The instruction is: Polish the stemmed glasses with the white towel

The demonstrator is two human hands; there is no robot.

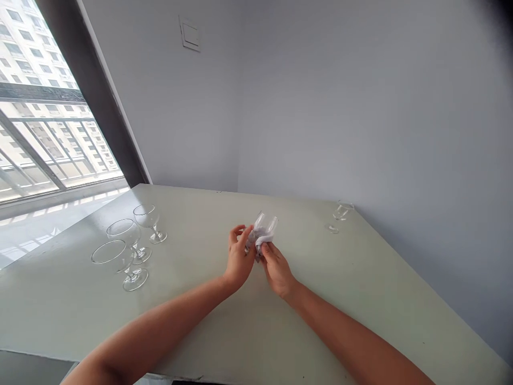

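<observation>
Glass (273, 223) aslant, mouth upward; right fingers (265, 249) tight on cloth (262, 239); left fingers (246, 235), hold unclear.

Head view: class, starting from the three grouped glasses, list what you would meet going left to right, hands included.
Three stemmed glasses, wall switch, left hand, white cloth, right hand, lone stemmed glass.

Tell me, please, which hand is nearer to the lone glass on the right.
Right. The right hand is to the left of the lone glass and closer to the viewer; the left hand is farther left, beside the right hand.
</observation>
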